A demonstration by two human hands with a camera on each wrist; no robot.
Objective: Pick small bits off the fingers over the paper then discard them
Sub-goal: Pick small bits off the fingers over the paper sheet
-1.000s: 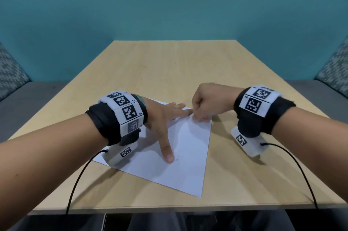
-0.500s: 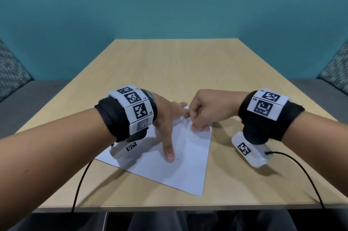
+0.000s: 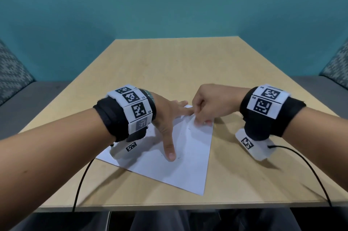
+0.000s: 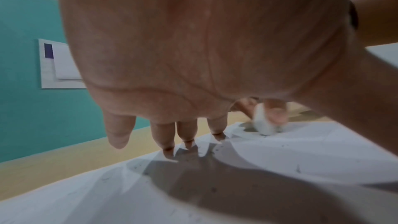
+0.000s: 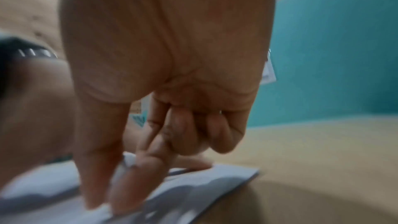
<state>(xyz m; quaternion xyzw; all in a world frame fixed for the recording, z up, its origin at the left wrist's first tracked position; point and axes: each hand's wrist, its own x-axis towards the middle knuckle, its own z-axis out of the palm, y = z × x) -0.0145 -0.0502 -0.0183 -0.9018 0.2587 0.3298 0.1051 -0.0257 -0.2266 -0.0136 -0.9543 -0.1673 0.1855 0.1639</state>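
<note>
A white sheet of paper (image 3: pixel 190 165) lies on the wooden table (image 3: pixel 169 65) close to me. My left hand (image 3: pixel 169 121) is spread over it, thumb towards me, with straight fingertips (image 4: pixel 168 151) touching the sheet. My right hand (image 3: pixel 195 116) is curled at the paper's far edge beside the left index fingertip. Its thumb and forefinger (image 5: pixel 137 168) pinch a raised white fold of the paper (image 5: pixel 193 190). Small dark bits (image 4: pixel 298 168) dot the paper (image 4: pixel 301 142). Any bit on the fingers themselves is too small to see.
A black cable (image 3: pixel 82 178) runs from each wrist over the table's near edge (image 3: pixel 169 207). Grey benches with patterned cushions (image 3: pixel 11 74) flank the table, and a teal wall stands behind it. Bare wood lies beyond the hands.
Almost nothing has moved. The left hand stays spread on the paper, and the right hand keeps pinching by the left index fingertip, its wrist shifted slightly.
</note>
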